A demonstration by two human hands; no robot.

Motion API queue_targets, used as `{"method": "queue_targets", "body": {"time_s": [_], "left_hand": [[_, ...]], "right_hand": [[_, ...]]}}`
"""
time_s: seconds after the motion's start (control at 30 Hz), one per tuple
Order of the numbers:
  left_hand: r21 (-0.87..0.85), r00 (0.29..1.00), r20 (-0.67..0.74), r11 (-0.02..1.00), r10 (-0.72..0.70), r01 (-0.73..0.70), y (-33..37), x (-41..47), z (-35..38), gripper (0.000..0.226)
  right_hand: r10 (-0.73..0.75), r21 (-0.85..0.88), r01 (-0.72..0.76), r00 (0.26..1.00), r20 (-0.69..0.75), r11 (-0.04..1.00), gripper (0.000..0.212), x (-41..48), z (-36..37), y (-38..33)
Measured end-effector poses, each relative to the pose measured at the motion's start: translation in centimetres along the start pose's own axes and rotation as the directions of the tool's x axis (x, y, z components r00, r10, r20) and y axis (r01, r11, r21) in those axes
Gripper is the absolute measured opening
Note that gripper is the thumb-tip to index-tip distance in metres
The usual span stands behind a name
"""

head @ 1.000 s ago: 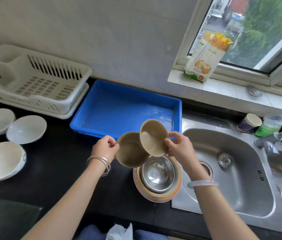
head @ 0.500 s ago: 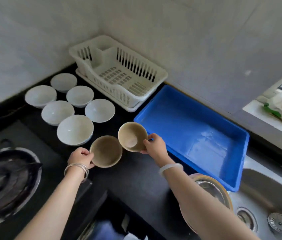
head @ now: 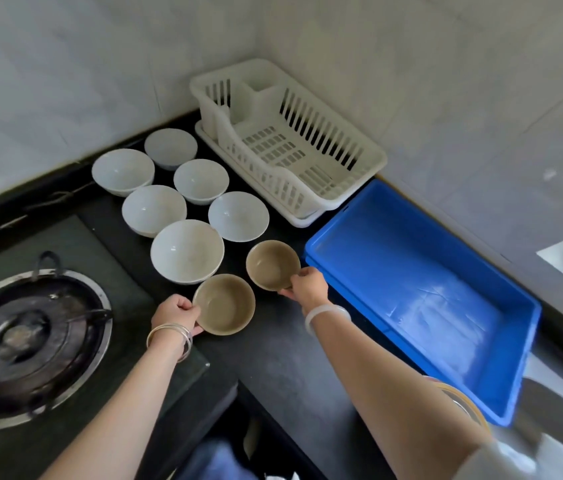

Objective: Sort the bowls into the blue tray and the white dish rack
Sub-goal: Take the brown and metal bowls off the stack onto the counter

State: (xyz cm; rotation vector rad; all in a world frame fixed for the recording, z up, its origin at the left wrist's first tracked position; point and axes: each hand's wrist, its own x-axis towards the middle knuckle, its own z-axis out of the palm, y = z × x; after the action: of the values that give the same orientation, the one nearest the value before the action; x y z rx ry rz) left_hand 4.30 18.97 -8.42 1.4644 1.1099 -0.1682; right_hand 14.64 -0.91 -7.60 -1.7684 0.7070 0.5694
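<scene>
Two tan bowls are in your hands. Your left hand [head: 176, 315] holds the nearer tan bowl [head: 224, 304] by its left rim, with the fingers curled round the edge. Your right hand [head: 309, 285] pinches the near rim of the farther tan bowl [head: 272, 265]. Both bowls are upright and low at the black counter [head: 273, 358], just beside the group of six white bowls [head: 186, 251]. I cannot tell if they already rest on the surface.

The blue tray [head: 446, 306] lies just to the right of the farther tan bowl, and the white dish rack [head: 321, 133] stands behind, in the corner. Neither shows any bowl inside, so in my judgement the sorting itself is not yet begun and you are at the laying-out step. The next move calls for deciding which kind goes where. Then you lift each bowl over the container wall and set it down gently, because they look hard and may chip.
</scene>
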Motion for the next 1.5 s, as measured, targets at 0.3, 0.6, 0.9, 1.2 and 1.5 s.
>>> {"method": "queue_targets", "body": {"time_s": [0.3,0.6,0.9,1.2,1.5], "left_hand": [[-0.026,1.0,-0.019,1.0,0.007,-0.008,-0.4,0.3,0.4,0.009],[-0.029,0.997,-0.058,0.998,0.047,-0.048,-0.9,-0.1,0.8,0.011],[0.305,0.96,-0.095,0.926,0.262,-0.222,-1.0,-3.2,1.2,0.036],[0.364,0.842,0.226,0.759,0.491,-0.54,-0.1,-11.7,8.1,0.021],[0.387,0.627,0.691,0.55,0.358,-0.74,-4.8,-20.7,18.4,0.017]], "right_hand": [[0.028,0.124,-0.035,0.998,0.052,0.992,0.022,-0.1,0.9,-0.2],[0.084,0.109,-0.099,0.987,0.139,0.989,0.039,-0.8,0.3,-0.4],[-0.039,0.059,0.032,0.991,0.129,0.998,0.034,-2.7,-3.4,0.2],[-0.326,-0.128,0.318,0.944,-0.052,0.94,0.015,-7.3,-15.1,4.3],[-0.321,-0.455,0.087,0.824,-0.467,0.886,0.011,-13.6,-26.8,15.5]]}}
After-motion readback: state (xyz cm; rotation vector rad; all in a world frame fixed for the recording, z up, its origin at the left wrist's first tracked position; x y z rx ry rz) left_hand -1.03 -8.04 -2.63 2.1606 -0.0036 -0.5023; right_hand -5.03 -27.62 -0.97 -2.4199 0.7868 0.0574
